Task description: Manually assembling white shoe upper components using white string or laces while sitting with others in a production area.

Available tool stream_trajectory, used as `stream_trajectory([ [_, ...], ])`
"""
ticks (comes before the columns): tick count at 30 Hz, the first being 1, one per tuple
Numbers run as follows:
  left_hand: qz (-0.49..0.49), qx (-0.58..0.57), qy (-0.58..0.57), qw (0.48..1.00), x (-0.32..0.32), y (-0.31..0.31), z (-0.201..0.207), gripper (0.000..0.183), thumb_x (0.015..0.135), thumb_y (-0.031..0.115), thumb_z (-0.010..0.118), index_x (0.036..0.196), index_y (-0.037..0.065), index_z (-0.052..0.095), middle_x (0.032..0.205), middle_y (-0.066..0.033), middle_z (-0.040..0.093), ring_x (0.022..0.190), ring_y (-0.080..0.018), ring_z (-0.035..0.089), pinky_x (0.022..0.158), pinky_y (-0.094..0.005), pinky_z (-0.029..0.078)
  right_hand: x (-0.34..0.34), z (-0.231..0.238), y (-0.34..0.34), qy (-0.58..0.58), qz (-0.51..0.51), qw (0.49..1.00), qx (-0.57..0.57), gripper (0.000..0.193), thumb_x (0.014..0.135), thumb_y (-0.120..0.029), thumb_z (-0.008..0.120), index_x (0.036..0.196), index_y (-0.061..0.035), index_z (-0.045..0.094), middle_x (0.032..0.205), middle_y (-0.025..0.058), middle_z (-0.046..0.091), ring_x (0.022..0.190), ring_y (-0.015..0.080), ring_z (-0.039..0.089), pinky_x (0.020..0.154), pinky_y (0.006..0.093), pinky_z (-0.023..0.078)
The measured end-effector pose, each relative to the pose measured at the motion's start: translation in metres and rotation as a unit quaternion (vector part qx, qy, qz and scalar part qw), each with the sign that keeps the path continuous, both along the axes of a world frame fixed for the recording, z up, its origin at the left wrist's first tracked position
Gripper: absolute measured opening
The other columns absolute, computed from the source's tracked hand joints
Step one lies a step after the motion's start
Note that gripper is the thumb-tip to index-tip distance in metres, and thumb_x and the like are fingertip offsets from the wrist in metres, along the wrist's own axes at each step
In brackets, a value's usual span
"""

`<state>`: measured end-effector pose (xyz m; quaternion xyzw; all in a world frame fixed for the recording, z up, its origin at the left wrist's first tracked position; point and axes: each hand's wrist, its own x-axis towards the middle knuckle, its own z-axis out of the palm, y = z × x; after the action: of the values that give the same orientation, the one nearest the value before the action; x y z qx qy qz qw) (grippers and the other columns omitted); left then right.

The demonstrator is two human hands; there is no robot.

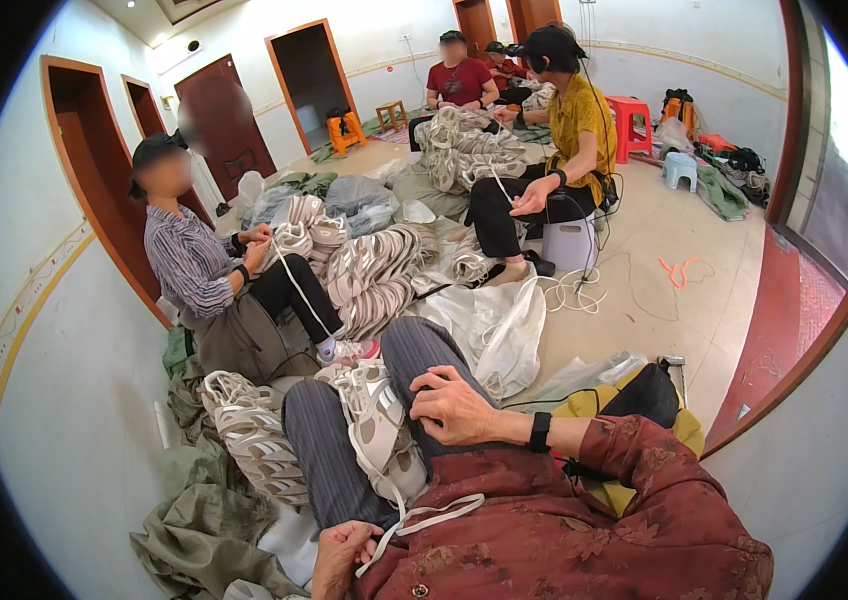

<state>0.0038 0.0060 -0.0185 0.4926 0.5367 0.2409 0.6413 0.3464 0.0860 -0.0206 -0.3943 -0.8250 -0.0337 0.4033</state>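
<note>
A white and beige shoe upper (376, 425) lay in the person's lap at the lower centre of the frame, wedged between the two grey striped trouser legs (329, 450), and from it a flat white lace (434, 517) trailed down over the dark red patterned shirt (564, 530). We saw the left hand (342, 556) at the bottom edge, its fingers curled loosely round the lower end of the lace, though how firmly they pinched it we could not tell. The right hand (456, 405) rested palm down on the right thigh just beside the upper, fingers bent and relaxed, holding nothing, with a black wristband (540, 432) on its wrist. Left of the lap we found a stack of similar uppers (249, 435) lying on crumpled olive-green sacking (204, 530). Above the knees a white plastic bag (494, 325) was spread on the floor, and to the lower right sat a yellow and black bag (634, 400). In the middle left a person in a striped shirt (189, 262) sat against the wall, threading a white cord, with a long pile of uppers (374, 270) beside them. Higher, at centre, we saw a person in a yellow top (579, 120) seated on a small stool, pulling cord from another heap (464, 145). A red plastic stool (632, 120) stood at the upper right.
</note>
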Motion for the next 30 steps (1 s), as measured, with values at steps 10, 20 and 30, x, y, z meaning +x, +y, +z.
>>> stream_trajectory([
  [10,0.001,0.03,0.024,0.999,0.021,-0.016,0.042,0.023,0.098,0.023,0.063,0.09,0.005,0.074,0.067,0.0064,0.057,0.056,-0.0042,0.045,0.052,-0.0221,0.033,0.0,-0.001,0.0,0.001,0.0,1.0,-0.006,0.009,0.075,-0.009,0.066,0.082,-0.0063,0.071,0.088,0.0046,0.069,0.113,0.0247,0.058,0.108,0.0464,0.036],
  [20,-0.002,-0.002,-0.014,1.0,0.005,-0.006,0.012,0.028,0.099,0.023,0.065,0.093,-0.003,0.073,0.067,0.0024,0.066,0.051,-0.0006,0.051,0.046,-0.0156,0.036,0.0,0.0,0.0,-0.002,-0.001,1.0,-0.003,0.01,0.075,-0.009,0.066,0.082,-0.0056,0.071,0.088,0.0043,0.069,0.113,0.0249,0.058,0.108,0.0465,0.036],
  [30,-0.017,0.047,0.013,0.999,0.018,-0.018,0.042,0.024,0.098,0.025,0.063,0.094,0.005,0.075,0.07,0.0074,0.06,0.058,-0.0028,0.047,0.053,-0.0209,0.034,0.0,0.0,0.0,-0.002,0.0,1.0,-0.003,0.01,0.075,-0.009,0.066,0.084,-0.0055,0.071,0.089,0.0044,0.069,0.113,0.0243,0.058,0.108,0.0458,0.036],
])
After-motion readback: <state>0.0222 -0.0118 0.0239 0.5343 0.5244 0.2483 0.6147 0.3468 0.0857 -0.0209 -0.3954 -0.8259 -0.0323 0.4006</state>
